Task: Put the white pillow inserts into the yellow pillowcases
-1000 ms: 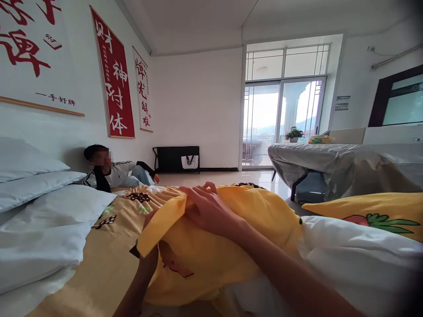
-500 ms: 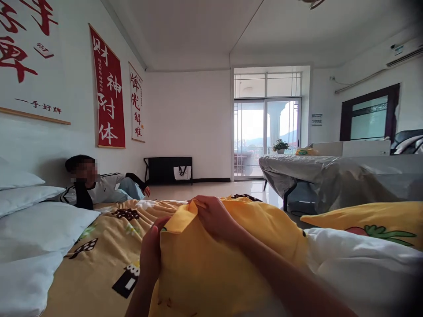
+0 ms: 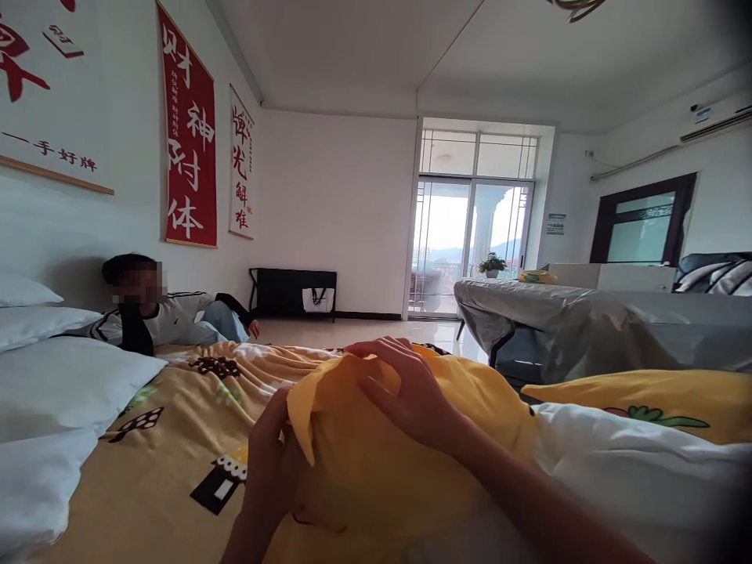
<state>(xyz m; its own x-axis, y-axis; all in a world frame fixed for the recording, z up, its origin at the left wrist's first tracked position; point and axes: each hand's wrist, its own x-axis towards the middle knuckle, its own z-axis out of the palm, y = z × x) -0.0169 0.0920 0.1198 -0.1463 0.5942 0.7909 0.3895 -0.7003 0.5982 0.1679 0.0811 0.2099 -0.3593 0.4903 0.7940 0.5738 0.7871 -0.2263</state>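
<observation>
A yellow pillowcase (image 3: 358, 439) is bunched up in front of me, its open edge turned toward the upper left. At its left side, my left hand (image 3: 273, 446) is closed on the cloth near a folded-over corner. My right hand (image 3: 405, 392) lies over the top of the case with its fingers stretched out and its thumb apart, touching the fabric near the mouth. To the right, a white pillow (image 3: 634, 462) rests against the yellow cloth; how far it reaches inside is hidden.
Underneath spreads a tan patterned blanket (image 3: 158, 486). White pillows (image 3: 76, 384) are piled at left, and another yellow piece of bedding (image 3: 646, 392) lies at right. A person (image 3: 176, 313) reclines beyond the bed's far left side. A plastic-covered table (image 3: 529, 301) stands at back right.
My right hand has loosened from a pinch on the case's edge, and its fingers are now spread. The case's mouth gapes wider, with the left corner flopped down.
</observation>
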